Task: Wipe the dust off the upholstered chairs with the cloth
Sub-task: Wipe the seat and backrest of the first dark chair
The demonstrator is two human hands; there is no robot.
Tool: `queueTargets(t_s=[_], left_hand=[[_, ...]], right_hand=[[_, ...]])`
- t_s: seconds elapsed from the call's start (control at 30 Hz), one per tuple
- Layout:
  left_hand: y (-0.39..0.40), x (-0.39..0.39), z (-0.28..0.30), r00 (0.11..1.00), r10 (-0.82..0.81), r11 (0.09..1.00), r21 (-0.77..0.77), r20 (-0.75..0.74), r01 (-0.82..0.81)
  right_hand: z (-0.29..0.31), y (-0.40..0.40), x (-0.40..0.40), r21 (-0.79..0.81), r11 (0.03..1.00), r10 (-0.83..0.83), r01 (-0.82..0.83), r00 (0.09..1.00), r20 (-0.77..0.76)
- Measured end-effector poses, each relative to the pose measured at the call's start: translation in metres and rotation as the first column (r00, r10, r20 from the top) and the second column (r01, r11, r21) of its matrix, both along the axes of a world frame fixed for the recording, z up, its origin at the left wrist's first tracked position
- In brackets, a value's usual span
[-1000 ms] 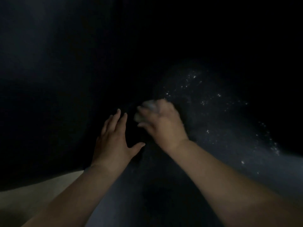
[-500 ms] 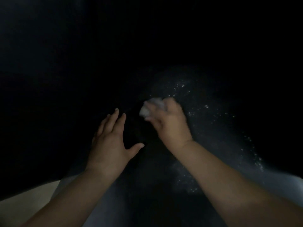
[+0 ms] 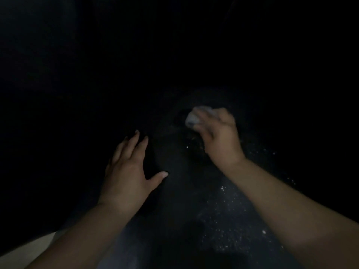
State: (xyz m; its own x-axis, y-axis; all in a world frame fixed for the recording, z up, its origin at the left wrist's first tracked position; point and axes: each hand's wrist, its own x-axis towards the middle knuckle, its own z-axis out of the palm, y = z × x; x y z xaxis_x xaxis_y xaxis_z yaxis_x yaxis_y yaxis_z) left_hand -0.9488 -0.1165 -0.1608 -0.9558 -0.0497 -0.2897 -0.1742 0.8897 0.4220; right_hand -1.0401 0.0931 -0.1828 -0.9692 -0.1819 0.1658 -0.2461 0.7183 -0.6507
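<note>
Darkness swallows nearly everything beyond the hands, so the room and the chair's outline cannot be made out. What does show is the dark upholstered chair (image 3: 174, 191), a broad padded surface running under both forearms, with a pale strip of floor (image 3: 29, 247) at the lower left. White dust specks (image 3: 229, 202) lie scattered across the near right part of the upholstery.

On the chair, the left hand (image 3: 128, 171) rests flat with fingers straight and spread, holding nothing. Farther up, the right hand (image 3: 219, 138) curls its fingers around a small wadded pale cloth (image 3: 196, 117), pressing it to the fabric.

The main risk is poor light: specks near the right forearm could easily be missed. The bunched cloth may also smear dust into the weave or flick it onto already wiped areas.
</note>
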Motion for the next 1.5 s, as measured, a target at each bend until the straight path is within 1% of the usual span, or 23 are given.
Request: queueTargets(t_s=[0.07, 0.1, 0.17, 0.23, 0.3, 0.37, 0.4, 0.47, 0.57, 0.6, 0.63, 0.77, 0.87, 0.93, 1.0, 1.03, 1.07, 1.13, 1.2, 1.27, 1.3, 1.43, 1.5], left_hand=[[0.000, -0.002, -0.001, 1.000, -0.004, 1.000, 0.000, 0.002, 0.004], [-0.001, -0.002, -0.002, 1.000, -0.006, 1.000, -0.002, 0.002, 0.006], [0.000, -0.003, -0.002, 1.000, -0.007, 1.000, -0.004, -0.002, 0.007], [-0.001, -0.003, -0.003, 1.000, -0.007, 1.000, -0.004, -0.003, 0.007], [-0.002, -0.003, -0.003, 1.000, -0.012, 1.000, -0.002, -0.003, 0.012], [-0.003, -0.003, -0.003, 1.000, -0.015, 1.000, 0.006, -0.003, 0.015], [-0.003, -0.004, -0.002, 1.000, -0.017, 1.000, 0.008, -0.004, 0.017], [-0.004, -0.004, -0.001, 1.000, -0.021, 1.000, 0.009, -0.008, 0.021], [-0.006, -0.003, 0.000, 1.000, -0.010, 1.000, 0.013, -0.013, 0.010], [-0.007, -0.002, -0.001, 1.000, -0.011, 1.000, 0.015, -0.016, 0.011], [-0.007, -0.002, -0.001, 1.000, -0.012, 1.000, 0.019, -0.020, 0.012], [-0.005, 0.001, -0.002, 1.000, -0.012, 1.000, 0.027, -0.028, 0.013], [-0.004, 0.007, 0.000, 1.000, -0.015, 1.000, 0.024, -0.003, 0.015], [-0.003, 0.011, 0.002, 1.000, -0.007, 0.999, 0.037, 0.014, 0.006], [0.000, 0.015, 0.006, 1.000, 0.008, 0.998, 0.057, 0.029, -0.010], [0.002, 0.016, 0.008, 0.999, 0.015, 0.998, 0.067, 0.033, -0.018], [0.005, 0.017, 0.010, 0.999, 0.016, 0.997, 0.077, 0.034, -0.019], [0.011, 0.017, 0.011, 0.999, 0.006, 0.996, 0.093, 0.033, -0.009], [0.016, 0.016, 0.010, 1.000, -0.006, 0.995, 0.099, 0.026, 0.004], [0.021, 0.015, 0.008, 1.000, -0.026, 0.996, 0.085, 0.007, 0.025], [0.023, 0.014, 0.007, 0.999, -0.032, 0.997, 0.074, 0.001, 0.032], [0.032, 0.014, 0.007, 0.999, -0.046, 0.998, 0.054, 0.006, 0.045], [0.037, 0.013, 0.008, 0.998, -0.062, 0.997, 0.040, -0.008, 0.063]], right_hand=[[0.001, 0.018, -0.030, -0.011, 0.976, -0.216, 0.216, 0.976, 0.009], [0.002, 0.027, -0.047, 0.026, 0.952, -0.307, 0.306, 0.950, 0.057], [0.001, 0.037, -0.068, 0.148, 0.917, -0.390, 0.371, 0.911, 0.133], [-0.001, 0.027, -0.068, 0.235, 0.925, -0.336, 0.299, 0.931, 0.141], [-0.003, 0.007, -0.051, 0.255, 0.961, -0.144, 0.110, 0.982, 0.119], [-0.003, -0.005, -0.031, 0.188, 0.980, 0.049, -0.070, 0.992, 0.117], [-0.001, -0.006, -0.026, 0.140, 0.983, 0.106, -0.121, 0.988, 0.109], [0.004, 0.000, -0.032, 0.076, 0.991, 0.103, -0.109, 0.992, 0.075], [0.005, -0.002, -0.062, 0.089, 0.994, -0.067, 0.059, 0.993, 0.095], [0.005, -0.010, -0.070, 0.103, 0.993, -0.074, 0.062, 0.991, 0.111], [0.003, -0.019, -0.072, 0.114, 0.993, -0.042, 0.028, 0.991, 0.125], [0.004, -0.038, -0.052, 0.149, 0.962, 0.210, -0.230, 0.968, 0.137], [0.017, -0.019, -0.011, 0.133, 0.903, 0.394, -0.409, 0.910, 0.127], [0.023, 0.002, 0.021, 0.120, 0.872, 0.448, -0.474, 0.873, 0.190], [0.028, 0.016, 0.043, 0.026, 0.893, 0.427, -0.449, 0.865, 0.262], [0.029, 0.021, 0.043, -0.059, 0.927, 0.372, -0.371, 0.884, 0.283], [0.028, 0.024, 0.037, -0.102, 0.961, 0.277, -0.259, 0.922, 0.271], [0.024, 0.027, 0.009, -0.026, 0.998, 0.062, -0.058, 0.984, 0.167], [0.017, 0.026, -0.024, 0.069, 0.997, -0.046, 0.036, 0.989, 0.139], [0.009, 0.019, -0.032, 0.176, 0.984, -0.046, 0.020, 0.988, 0.147], [0.006, 0.015, -0.026, 0.186, 0.983, -0.024, -0.004, 0.989, 0.146], [0.015, 0.011, 0.053, 0.096, 0.972, 0.200, -0.213, 0.971, 0.128], [0.025, 0.018, 0.079, -0.026, 0.976, 0.215, -0.214, 0.962, 0.167]])
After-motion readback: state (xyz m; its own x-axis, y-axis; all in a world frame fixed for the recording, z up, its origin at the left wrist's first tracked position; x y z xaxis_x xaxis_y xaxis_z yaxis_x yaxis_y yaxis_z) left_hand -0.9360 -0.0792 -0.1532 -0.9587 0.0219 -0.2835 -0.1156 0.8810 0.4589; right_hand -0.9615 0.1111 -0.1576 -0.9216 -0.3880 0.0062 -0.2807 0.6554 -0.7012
